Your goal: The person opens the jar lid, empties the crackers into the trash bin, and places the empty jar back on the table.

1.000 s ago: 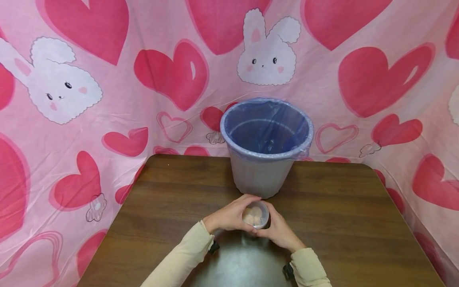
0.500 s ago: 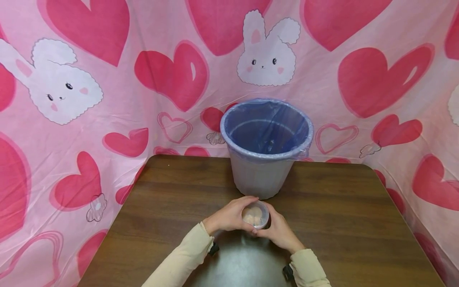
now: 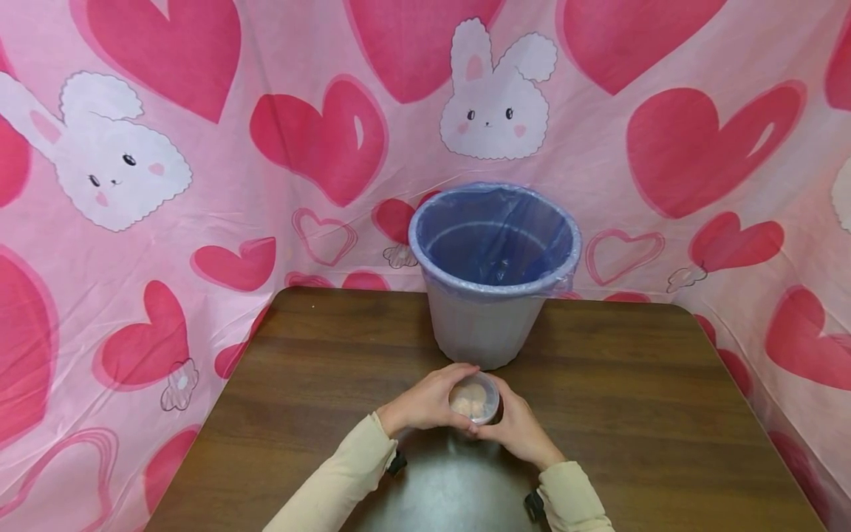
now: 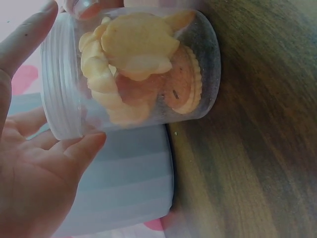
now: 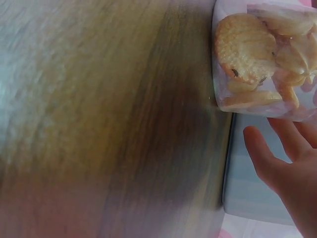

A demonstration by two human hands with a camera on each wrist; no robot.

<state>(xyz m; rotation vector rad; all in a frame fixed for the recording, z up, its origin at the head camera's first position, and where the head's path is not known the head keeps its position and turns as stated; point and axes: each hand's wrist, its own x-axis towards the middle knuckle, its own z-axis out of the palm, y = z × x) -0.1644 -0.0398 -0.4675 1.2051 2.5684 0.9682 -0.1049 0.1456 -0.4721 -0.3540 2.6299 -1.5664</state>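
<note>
Plastic jar (image 4: 131,72), side-on: wrist views only

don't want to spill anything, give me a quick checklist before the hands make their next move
1. Grip: ok. The left hand and right hand curve round the upper part of the jar.
2. Jar steady: ok. It stands upright on the table.
3. Contents: ok. The cookies are inside, seen through the clear wall.
4. Lid tightness: cannot tell. A ridged clear lid shows, but not how firmly it sits.
5. Bin lining: ok. The blue liner lines the bin and folds over its rim.
</note>
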